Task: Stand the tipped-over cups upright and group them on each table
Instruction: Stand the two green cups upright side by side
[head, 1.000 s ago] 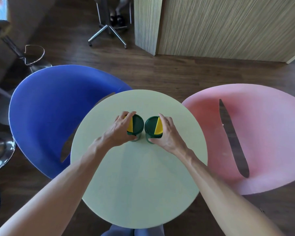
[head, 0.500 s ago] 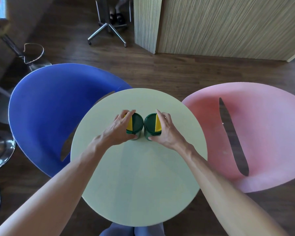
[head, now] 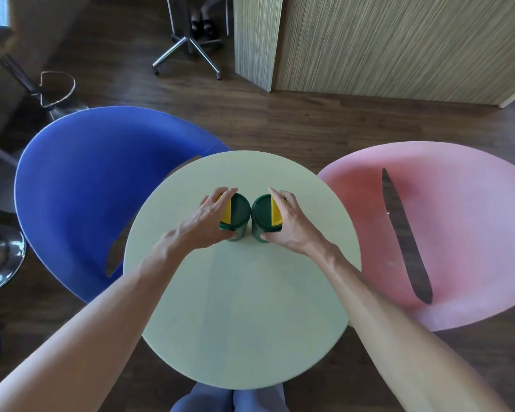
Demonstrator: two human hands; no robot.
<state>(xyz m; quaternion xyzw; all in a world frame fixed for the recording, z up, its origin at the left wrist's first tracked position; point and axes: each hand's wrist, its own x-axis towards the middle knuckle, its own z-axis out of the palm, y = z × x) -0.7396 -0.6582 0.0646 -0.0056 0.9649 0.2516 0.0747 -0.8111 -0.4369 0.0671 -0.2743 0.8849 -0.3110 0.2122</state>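
Two dark green cups with green-and-yellow lids stand upright side by side near the middle of a round pale green table (head: 241, 307). The left cup (head: 239, 212) is gripped from its left side by my left hand (head: 207, 220). The right cup (head: 262, 214) is gripped from its right side by my right hand (head: 289, 223). The two lids touch or nearly touch. My fingers hide the outer sides of both cups.
A blue shell chair (head: 92, 191) stands left of the table and a pink shell chair (head: 446, 233) right of it. Chrome stool bases (head: 0, 257) sit at far left. A striped counter wall (head: 384, 43) and an office chair base (head: 188, 52) with someone's feet lie beyond.
Both hands have slid the cups toward each other, closing the small gap between them. The cups stay upright.
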